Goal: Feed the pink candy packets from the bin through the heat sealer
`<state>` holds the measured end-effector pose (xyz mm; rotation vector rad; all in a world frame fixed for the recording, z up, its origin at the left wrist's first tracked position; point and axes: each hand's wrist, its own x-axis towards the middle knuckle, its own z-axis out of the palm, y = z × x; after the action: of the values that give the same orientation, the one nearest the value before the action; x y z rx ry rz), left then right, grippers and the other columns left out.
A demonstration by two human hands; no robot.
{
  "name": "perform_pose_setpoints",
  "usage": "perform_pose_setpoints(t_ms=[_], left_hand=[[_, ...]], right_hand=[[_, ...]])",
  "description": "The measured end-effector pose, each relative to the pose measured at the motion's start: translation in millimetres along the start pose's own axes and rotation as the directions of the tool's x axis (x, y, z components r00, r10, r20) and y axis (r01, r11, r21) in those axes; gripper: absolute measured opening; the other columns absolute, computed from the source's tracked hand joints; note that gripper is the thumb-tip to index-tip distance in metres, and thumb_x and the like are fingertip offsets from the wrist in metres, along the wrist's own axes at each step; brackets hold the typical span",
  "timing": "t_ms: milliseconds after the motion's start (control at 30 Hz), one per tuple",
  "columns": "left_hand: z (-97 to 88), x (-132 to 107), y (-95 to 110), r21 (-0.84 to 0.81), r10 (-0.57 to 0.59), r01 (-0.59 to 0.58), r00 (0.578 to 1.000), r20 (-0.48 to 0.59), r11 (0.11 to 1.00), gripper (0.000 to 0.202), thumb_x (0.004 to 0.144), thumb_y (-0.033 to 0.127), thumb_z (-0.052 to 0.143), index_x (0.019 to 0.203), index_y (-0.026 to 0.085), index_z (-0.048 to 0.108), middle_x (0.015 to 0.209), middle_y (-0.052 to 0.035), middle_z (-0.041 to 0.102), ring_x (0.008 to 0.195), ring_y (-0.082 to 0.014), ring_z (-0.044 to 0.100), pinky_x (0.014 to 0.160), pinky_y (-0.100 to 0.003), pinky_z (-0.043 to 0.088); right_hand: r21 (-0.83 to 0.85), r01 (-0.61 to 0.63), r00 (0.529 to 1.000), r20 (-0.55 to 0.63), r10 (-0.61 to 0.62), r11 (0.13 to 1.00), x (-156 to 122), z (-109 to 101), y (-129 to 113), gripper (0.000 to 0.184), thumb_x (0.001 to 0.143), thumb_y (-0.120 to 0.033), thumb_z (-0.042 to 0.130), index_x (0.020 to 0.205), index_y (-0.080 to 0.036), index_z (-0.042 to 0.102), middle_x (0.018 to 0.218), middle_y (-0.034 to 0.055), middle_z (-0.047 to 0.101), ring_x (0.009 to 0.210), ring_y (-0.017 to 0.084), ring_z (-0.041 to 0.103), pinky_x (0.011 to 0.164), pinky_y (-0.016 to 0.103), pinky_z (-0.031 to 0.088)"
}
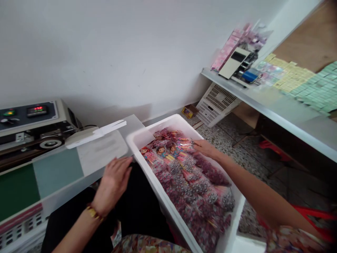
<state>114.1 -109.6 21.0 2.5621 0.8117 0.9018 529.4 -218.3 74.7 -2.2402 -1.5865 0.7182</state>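
A white plastic bin (147,165) beside my lap is filled with several small pink packets (195,182) printed with cartoon figures. My right hand (206,148) reaches into the far part of the bin, its fingers closed on a packet at the top of the pile. My left hand (113,184) hovers above my lap at the near edge of a light table (60,172), fingers stretched out and close together, holding nothing. A gold bracelet (93,212) sits on that wrist.
A sealing machine (28,126) with a lit control panel stands at the left on the table. White paper strips (97,135) lie beside it. At the right a long bench (276,105) carries boxes, stacked packets and a small device. White crates (217,103) sit on the floor beneath.
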Motion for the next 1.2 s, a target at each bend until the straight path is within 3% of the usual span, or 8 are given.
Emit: perform_pose_setpoints(t_ms=[267, 400, 533, 700, 800, 900, 1067, 1200], left_hand=[[60.0, 38.2, 84.8, 0.135, 0.060, -0.050, 0.996, -0.067, 0.990, 0.073, 0.095, 0.033, 0.060, 0.157, 0.015, 0.027, 0.157, -0.0189, 0.045, 0.147, -0.0363, 0.041, 0.120, -0.061, 0.036], [54.7, 41.1, 50.4, 0.099, -0.080, 0.102, 0.975, -0.209, 0.990, 0.063, 0.091, 0.023, 0.063, 0.149, 0.016, 0.041, 0.144, -0.0196, 0.058, 0.128, -0.0348, 0.058, 0.110, -0.059, 0.045], [32.7, 37.0, -0.8, -0.302, -0.333, 0.258, 0.914, -0.231, 0.918, 0.039, 0.094, 0.021, 0.056, 0.133, 0.022, 0.058, 0.123, -0.0127, 0.068, 0.109, -0.0263, 0.066, 0.096, -0.044, 0.055], [-1.5, 39.8, -45.4, -0.779, -0.649, 0.414, 0.761, 0.011, 0.471, 0.044, 0.083, 0.038, 0.072, 0.122, 0.019, 0.064, 0.112, -0.0092, 0.073, 0.101, -0.0257, 0.069, 0.096, -0.042, 0.055], [-11.3, 39.7, -66.0, -0.862, -0.689, 0.392, 0.721, 0.070, 0.323, 0.058, 0.074, 0.042, 0.078, 0.124, 0.016, 0.060, 0.115, -0.0105, 0.073, 0.100, -0.0261, 0.070, 0.093, -0.041, 0.056], [-13.7, 35.9, -83.8, -0.741, -0.712, 0.464, 0.702, -0.026, 0.485, 0.061, 0.079, 0.043, 0.072, 0.131, 0.016, 0.056, 0.125, -0.0133, 0.070, 0.110, -0.0288, 0.067, 0.102, -0.046, 0.051], [-19.1, 26.5, -101.7, -0.146, -0.768, 0.761, 0.589, -0.251, 0.632, 0.084, 0.085, 0.044, 0.069, 0.152, 0.010, 0.033, 0.143, -0.0269, 0.055, 0.133, -0.0434, 0.051, 0.107, -0.065, 0.039], [-26.0, 12.0, -106.4, 0.196, -0.564, 0.635, 0.762, -0.318, 0.748, 0.055, 0.095, 0.035, 0.057, 0.145, 0.015, 0.047, 0.154, -0.0229, 0.048, 0.138, -0.0388, 0.048, 0.108, -0.060, 0.043]], right_hand=[[0.602, -0.194, 0.958, 0.287, 0.016, 0.774, -11.0, 6.1, -116.6, 0.034, 0.074, -0.033, 0.062, 0.104, -0.022, 0.073, 0.095, 0.0014, 0.077, 0.079, 0.019, 0.071, 0.060, 0.028, 0.061], [0.728, -0.262, 0.921, 0.386, -0.062, 0.633, 0.2, 34.1, -180.9, 0.025, 0.080, -0.031, 0.066, 0.102, -0.019, 0.069, 0.093, 0.0069, 0.077, 0.071, 0.018, 0.073, 0.059, 0.027, 0.062], [0.778, -0.265, 0.864, 0.454, -0.219, 0.569, 31.6, 51.6, -214.6, 0.033, 0.090, -0.049, 0.064, 0.101, -0.018, 0.064, 0.095, 0.0106, 0.077, 0.076, 0.020, 0.076, 0.061, 0.028, 0.062], [0.688, 0.039, 0.962, 0.172, -0.214, 0.725, 85.4, 86.8, -228.6, 0.038, 0.085, -0.053, 0.071, 0.104, -0.020, 0.067, 0.095, 0.0052, 0.075, 0.072, 0.014, 0.070, 0.056, 0.020, 0.053], [0.714, 0.161, 0.928, 0.125, -0.351, 0.681, 111.1, 122.7, -241.2, 0.038, 0.086, -0.043, 0.070, 0.118, -0.025, 0.065, 0.116, 0.0034, 0.074, 0.100, 0.018, 0.071, 0.073, 0.025, 0.056], [0.688, 0.256, 0.880, 0.124, -0.458, 0.679, 132.0, 155.9, -259.0, 0.034, 0.085, -0.034, 0.066, 0.117, -0.022, 0.064, 0.114, 0.0029, 0.075, 0.102, 0.020, 0.070, 0.083, 0.030, 0.056], [0.297, 0.271, 0.955, 0.036, -0.295, 0.916, 153.7, 184.1, -285.9, 0.034, 0.084, -0.028, 0.067, 0.118, -0.022, 0.065, 0.102, 0.0033, 0.076, 0.098, 0.023, 0.070, 0.091, 0.038, 0.052], [0.060, 0.251, 0.968, -0.035, -0.250, 0.966, 149.1, 189.8, -296.8, 0.033, 0.091, -0.036, 0.064, 0.120, -0.022, 0.064, 0.114, 0.0102, 0.073, 0.113, 0.029, 0.065, 0.105, 0.048, 0.041]])
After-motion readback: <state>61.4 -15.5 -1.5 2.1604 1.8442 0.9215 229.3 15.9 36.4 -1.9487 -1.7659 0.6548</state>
